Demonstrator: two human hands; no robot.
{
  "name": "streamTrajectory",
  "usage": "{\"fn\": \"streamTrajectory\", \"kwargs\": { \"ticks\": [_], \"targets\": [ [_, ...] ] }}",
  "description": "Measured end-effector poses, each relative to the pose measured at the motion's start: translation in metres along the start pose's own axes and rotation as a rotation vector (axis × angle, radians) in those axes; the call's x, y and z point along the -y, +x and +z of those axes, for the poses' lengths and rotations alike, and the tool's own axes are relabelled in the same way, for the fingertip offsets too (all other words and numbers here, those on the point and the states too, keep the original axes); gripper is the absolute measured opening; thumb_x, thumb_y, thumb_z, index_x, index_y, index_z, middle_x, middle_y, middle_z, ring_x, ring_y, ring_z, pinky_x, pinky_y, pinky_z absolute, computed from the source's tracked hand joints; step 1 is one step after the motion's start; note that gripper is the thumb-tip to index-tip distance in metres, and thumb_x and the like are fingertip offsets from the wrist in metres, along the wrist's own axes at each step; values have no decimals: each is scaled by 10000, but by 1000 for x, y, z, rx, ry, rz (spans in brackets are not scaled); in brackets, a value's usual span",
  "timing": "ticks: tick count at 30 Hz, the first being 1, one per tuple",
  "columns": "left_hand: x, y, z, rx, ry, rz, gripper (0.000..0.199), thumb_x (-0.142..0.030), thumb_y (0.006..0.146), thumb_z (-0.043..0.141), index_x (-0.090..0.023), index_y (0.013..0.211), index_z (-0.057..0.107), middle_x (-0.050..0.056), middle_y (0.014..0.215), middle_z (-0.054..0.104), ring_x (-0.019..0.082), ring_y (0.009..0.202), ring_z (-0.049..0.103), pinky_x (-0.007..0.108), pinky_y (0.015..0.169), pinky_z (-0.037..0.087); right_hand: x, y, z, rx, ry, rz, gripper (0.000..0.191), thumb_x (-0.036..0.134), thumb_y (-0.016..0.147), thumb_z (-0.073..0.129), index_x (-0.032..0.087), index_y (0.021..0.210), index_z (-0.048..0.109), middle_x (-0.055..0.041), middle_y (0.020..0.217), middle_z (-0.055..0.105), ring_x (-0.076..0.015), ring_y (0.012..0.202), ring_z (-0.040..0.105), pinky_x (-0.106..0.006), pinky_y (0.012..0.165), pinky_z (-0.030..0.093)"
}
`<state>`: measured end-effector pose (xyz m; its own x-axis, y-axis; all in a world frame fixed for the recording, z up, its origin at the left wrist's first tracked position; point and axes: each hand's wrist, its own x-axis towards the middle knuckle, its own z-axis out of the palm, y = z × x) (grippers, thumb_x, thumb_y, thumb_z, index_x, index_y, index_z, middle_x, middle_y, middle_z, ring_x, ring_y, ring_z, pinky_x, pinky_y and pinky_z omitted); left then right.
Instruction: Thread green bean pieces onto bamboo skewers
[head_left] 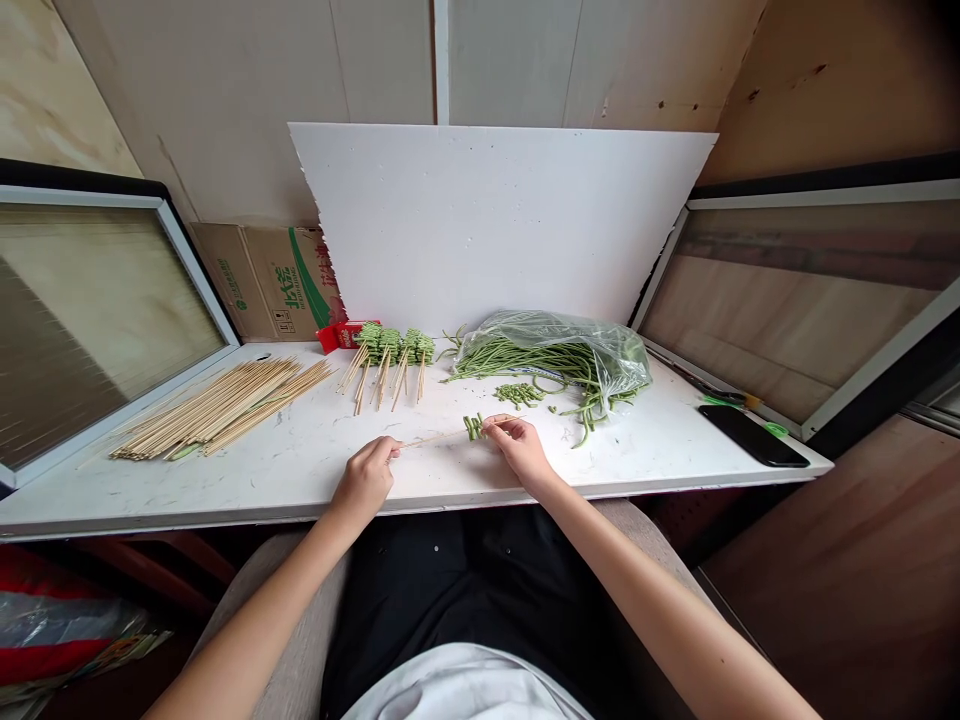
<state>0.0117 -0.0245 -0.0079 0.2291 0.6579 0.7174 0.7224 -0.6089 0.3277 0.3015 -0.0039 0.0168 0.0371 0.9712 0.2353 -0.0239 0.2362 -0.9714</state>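
White table point(277, 490) before a pale board point(495, 220), with one skewer point(431, 439) between my hands at the lower centre of the frame.
My left hand point(369, 472) pinches the bare end at lower left of centre; my right hand point(517, 448) pinches around the stick by the threaded bean pieces point(472, 428), just right of centre. Pressing too hard could split a piece or bow the thin stick until it snaps; a slip could prick my fingertips. Loose bits point(519, 394) lie just beyond my right knuckles, where a careless sweep might scatter them.

Skewer pile point(225, 410) left, beans point(510, 360) right, board point(502, 220) behind
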Motion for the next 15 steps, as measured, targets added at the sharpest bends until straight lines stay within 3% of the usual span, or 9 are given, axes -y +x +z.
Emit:
{"fn": "streamTrajectory", "kwargs": {
  "ticks": [5,12,15],
  "targets": [
    [0,-1,1,-45,54,75,478,118,729,342,-205,945,621,22,850,694,179,844,720,297,802,607,14,-1,-1,68,5,146,359,537,728,799,186,770,734,-39,748,680,-152,628,521,-281,564,373],
    [-3,0,-2,-63,49,85,464,118,739,355,-201,933,628,28,857,703,186,845,715,299,792,607,26,-5,1,58,31,230,374,522,742,767,180,619,677,-39,710,642,-147,663,514,-261,541,331],
    [-4,0,-2,-61,49,74,445,111,748,361,-199,923,628,32,861,707,187,846,715,296,790,602,28,-5,1,54,88,266,339,508,776,726,178,701,709,-45,731,654,-154,690,529,-249,533,322]
  ]
}}
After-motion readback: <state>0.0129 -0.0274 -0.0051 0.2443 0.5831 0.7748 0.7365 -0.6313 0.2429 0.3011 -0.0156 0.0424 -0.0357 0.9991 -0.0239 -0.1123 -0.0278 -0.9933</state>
